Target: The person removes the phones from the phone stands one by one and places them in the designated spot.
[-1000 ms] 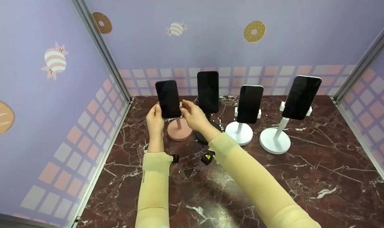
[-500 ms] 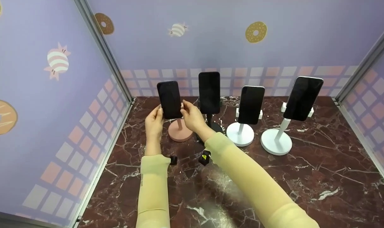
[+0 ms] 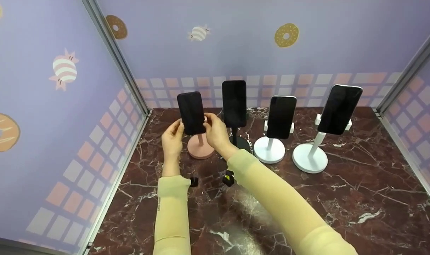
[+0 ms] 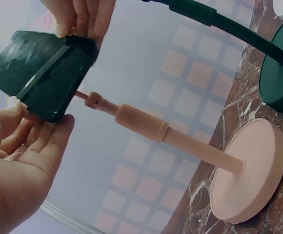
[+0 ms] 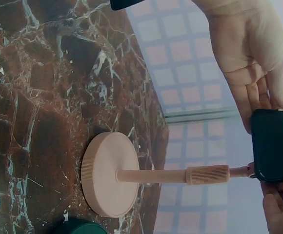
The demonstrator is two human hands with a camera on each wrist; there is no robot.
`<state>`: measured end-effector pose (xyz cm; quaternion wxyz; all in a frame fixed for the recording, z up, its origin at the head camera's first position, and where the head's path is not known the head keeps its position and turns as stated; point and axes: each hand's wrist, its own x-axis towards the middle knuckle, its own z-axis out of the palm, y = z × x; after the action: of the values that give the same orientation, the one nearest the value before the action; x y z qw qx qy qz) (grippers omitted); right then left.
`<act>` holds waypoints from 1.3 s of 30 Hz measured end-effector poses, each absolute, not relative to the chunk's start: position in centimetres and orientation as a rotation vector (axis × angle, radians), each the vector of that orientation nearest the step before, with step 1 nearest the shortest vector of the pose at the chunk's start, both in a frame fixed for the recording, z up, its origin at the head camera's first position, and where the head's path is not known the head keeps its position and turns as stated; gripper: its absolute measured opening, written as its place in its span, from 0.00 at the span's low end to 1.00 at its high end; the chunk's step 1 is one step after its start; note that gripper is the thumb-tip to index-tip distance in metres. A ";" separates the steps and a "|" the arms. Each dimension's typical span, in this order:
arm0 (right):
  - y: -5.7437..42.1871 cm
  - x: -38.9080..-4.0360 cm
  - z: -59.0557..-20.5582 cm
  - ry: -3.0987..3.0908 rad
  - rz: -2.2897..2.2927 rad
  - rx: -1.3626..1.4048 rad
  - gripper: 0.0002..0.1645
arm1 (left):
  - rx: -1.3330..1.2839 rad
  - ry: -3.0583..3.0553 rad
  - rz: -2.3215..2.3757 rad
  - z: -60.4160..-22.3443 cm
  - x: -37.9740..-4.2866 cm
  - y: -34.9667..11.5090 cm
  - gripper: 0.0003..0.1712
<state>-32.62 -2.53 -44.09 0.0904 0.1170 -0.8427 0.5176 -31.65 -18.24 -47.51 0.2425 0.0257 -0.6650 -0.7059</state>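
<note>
A black smartphone (image 3: 192,113) stands nearly upright at the top of a pink phone stand (image 3: 201,147). My left hand (image 3: 172,140) grips its left edge, thumb on the near side and fingers behind, as the left wrist view shows with the smartphone (image 4: 49,73). On the other edge my right hand (image 3: 218,132) holds the smartphone, thumb near the front and fingers reaching behind. A bit of the pink clamp shows between the right thumb and forefinger; the rest is hidden behind the smartphone. The stand's round base (image 4: 251,173) sits on the marble tabletop.
Right beside it is a black stand with a phone (image 3: 234,102). Further right, two white stands (image 3: 269,150) carry phones, the far right phone (image 3: 340,109) tilted. Patterned panels (image 3: 236,46) close in the back and sides of the dark red marble table (image 3: 215,219).
The smartphone and both hands have shifted slightly right and down in the head view, partly with a small camera move. Both hands keep their hold; the other stands look the same.
</note>
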 end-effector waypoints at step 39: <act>3.5 -26.9 -44.6 -2.237 1.764 0.630 0.18 | -0.067 -1.717 -1.897 -47.0 -23.5 -13.9 0.20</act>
<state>-26.86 3.47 -44.60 0.1120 0.2145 -0.7619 0.6008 -23.48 -13.91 -47.00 0.2871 -0.0250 -0.6425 -0.7100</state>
